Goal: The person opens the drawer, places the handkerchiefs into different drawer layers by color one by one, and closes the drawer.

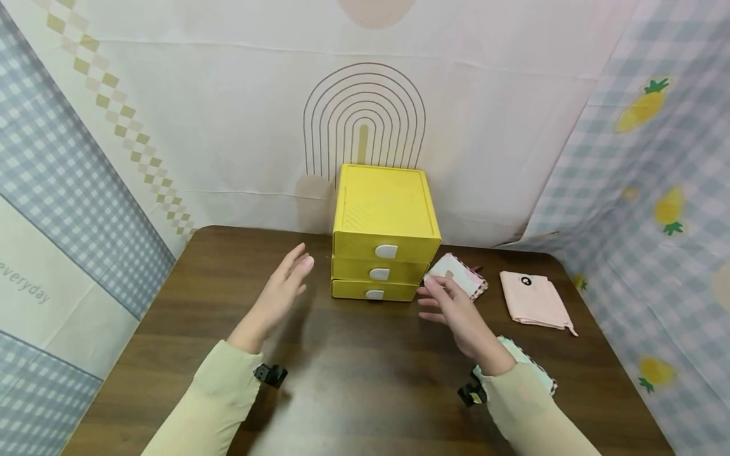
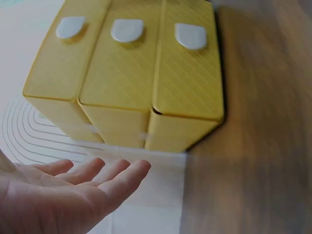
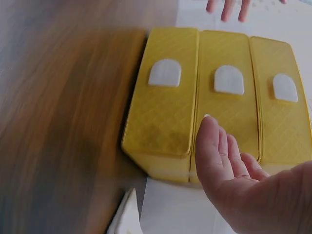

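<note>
Flanking the front of a yellow, box-shaped drawer unit point(image 1: 388, 202) that looks like plastic, two bare hands hover with nothing in their grasp. The left hand point(image 1: 276, 297) hangs off the unit's left front, fingers nearly straight and thumb apart from the palm; the right hand point(image 1: 459, 316) hangs off its right front, fingers loosely extended and a little parted. Neither hand pinches anything. From between the palms, the unit lies straight ahead, and each drawer front runs lengthwise from the left hand's side to the right hand's. Judged from the head view, the right fingertips come nearer, just beside the unit's lower right corner, while the left fingertips stand apart from its left side.

The unit stands upright on a dark brown wood-grain table point(image 1: 353, 380), its back toward a white printed fabric backdrop point(image 1: 228, 95). It has a flat top with a raised rim, and three stacked drawers that look closed. Each front bears a fine diagonal texture and one white rounded tab point(image 1: 385, 251).

Just right of the unit lies a white cloth with a checked border point(image 1: 461, 272); farther right, a folded pink cloth with a round black badge point(image 1: 536, 301).
</note>
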Available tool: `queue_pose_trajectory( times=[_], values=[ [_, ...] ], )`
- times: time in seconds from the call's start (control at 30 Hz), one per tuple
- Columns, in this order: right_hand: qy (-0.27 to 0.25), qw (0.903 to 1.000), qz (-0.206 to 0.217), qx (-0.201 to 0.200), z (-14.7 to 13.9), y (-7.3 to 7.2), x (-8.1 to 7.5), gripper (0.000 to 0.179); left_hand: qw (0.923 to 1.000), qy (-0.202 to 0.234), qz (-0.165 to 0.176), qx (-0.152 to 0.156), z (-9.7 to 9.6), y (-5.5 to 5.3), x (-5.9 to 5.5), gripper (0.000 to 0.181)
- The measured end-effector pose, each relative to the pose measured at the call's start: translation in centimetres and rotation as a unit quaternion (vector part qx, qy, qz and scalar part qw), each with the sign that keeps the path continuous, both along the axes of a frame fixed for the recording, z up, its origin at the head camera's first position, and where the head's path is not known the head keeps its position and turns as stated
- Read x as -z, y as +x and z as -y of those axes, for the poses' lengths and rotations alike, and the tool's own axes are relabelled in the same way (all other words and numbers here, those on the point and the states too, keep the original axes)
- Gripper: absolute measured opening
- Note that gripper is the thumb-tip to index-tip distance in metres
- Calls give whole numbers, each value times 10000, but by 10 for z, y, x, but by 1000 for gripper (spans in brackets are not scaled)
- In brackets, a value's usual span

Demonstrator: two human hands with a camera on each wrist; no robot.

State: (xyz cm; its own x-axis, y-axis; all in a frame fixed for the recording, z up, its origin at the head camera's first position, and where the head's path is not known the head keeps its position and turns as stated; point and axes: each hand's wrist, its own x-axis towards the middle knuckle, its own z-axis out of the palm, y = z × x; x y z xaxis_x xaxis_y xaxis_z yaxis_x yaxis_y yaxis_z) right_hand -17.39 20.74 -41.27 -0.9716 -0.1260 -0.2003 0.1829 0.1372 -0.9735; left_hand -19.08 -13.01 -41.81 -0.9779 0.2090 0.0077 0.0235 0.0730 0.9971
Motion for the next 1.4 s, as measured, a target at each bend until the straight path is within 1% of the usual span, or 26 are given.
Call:
queue_pose_trajectory(
  times=[0.17,0.33,0.53,0.7,0.83,0.9,1.07,1.13,1.23,1.4],
  values=[
    [-523,9985,128,-78,21,-1,-2,73,9992,401,-32,2,-12,-7,-11,73],
    [-736,9970,208,-141,40,-3,-3,74,9968,797,20,33,-23,-12,-18,74],
    [-918,9955,129,-188,53,-9,-7,74,9952,958,-128,126,-34,-19,-26,75],
    [-998,9948,40,-179,58,-14,-11,73,9956,857,-300,220,-39,-27,-32,72],
    [-1074,9941,-34,-152,62,-19,-14,73,9969,667,-381,166,-42,-35,-40,69],
    [-1124,9936,-38,-106,63,-22,-15,73,9977,569,-360,108,-44,-38,-45,68],
    [-1294,9914,67,174,67,-28,-17,71,9993,322,-140,-123,-50,-51,-54,67],
    [-1349,9904,124,282,70,-30,-18,70,9994,237,-63,-245,-52,-57,-56,64],
    [-1376,9894,163,435,74,-33,-19,70,9992,63,-51,-397,-53,-63,-57,62],
    [-1250,9895,136,709,78,-36,-18,72,9988,105,85,-472,-50,-68,-54,58]
  ],
)
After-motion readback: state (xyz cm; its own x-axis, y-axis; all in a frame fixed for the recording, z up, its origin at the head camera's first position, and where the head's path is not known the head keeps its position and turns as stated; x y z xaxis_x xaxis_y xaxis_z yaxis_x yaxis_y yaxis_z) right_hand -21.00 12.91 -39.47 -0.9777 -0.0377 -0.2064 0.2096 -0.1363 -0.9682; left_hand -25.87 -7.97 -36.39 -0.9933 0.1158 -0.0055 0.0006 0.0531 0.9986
